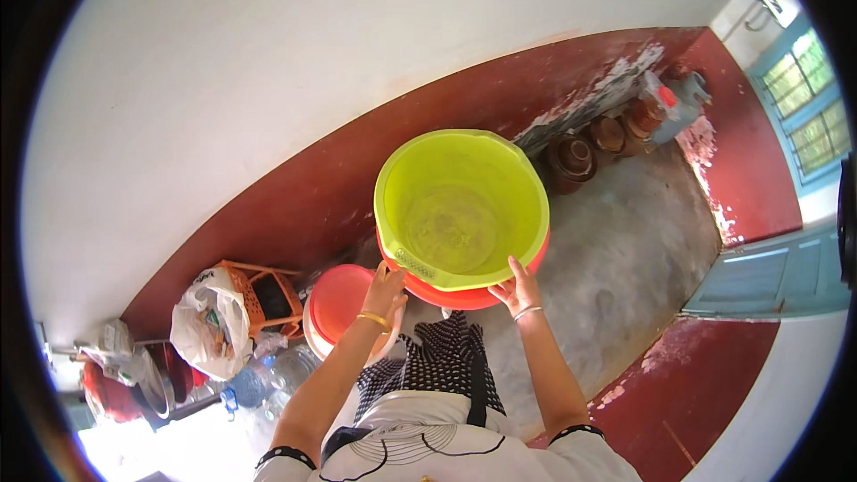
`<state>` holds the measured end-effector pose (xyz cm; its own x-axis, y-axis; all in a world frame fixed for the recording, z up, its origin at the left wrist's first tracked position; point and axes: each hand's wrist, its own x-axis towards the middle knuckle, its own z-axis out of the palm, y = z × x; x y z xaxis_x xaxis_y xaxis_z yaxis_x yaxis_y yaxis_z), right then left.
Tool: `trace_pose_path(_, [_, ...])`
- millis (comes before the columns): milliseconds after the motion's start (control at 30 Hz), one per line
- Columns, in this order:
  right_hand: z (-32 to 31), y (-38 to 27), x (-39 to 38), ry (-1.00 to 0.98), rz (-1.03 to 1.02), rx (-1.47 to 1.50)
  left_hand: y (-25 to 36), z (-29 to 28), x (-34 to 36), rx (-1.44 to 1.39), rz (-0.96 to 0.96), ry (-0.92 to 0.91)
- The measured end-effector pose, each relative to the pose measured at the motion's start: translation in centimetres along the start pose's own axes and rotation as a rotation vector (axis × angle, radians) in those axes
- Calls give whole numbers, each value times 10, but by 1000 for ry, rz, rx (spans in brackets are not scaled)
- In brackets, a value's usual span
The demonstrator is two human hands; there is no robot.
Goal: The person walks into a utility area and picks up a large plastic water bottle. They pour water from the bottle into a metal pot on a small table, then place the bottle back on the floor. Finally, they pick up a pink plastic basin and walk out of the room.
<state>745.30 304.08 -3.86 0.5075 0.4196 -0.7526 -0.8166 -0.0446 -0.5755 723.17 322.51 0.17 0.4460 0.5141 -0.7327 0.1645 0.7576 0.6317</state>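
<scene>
A large yellow-green plastic basin (460, 161) is in front of me, its inside facing up with nothing in it. Directly below it, a red basin (460, 299) shows as a crescent along the near and right edges. My left hand (386, 292), with a yellow bangle at the wrist, is closed at the green basin's near left rim. On the near right, my right hand (518, 290) grips the same rim, thumb on top and fingers underneath. Whether the fingers also hold the red basin is hidden.
Left of my legs stands a pale bucket with a red lid (339, 303). Beyond it are an orange plastic crate (254, 299), a white plastic bag (210, 321) and clear water bottles (259, 384). Brown jars (571, 159) and a grey gas cylinder (683, 107) line the red-and-white wall.
</scene>
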Motion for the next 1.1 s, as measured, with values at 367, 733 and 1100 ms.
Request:
trace_pose_path(367, [-19, -34, 27, -118, 144, 76, 27, 56, 1, -342, 121, -38])
trace_pose_path(733, [-43, -95, -24, -102, 136, 317, -98, 37, 173, 112, -289, 485])
trace_pose_path(1100, [-84, -94, -36, -168, 179, 232, -105, 57, 204, -31, -217, 497])
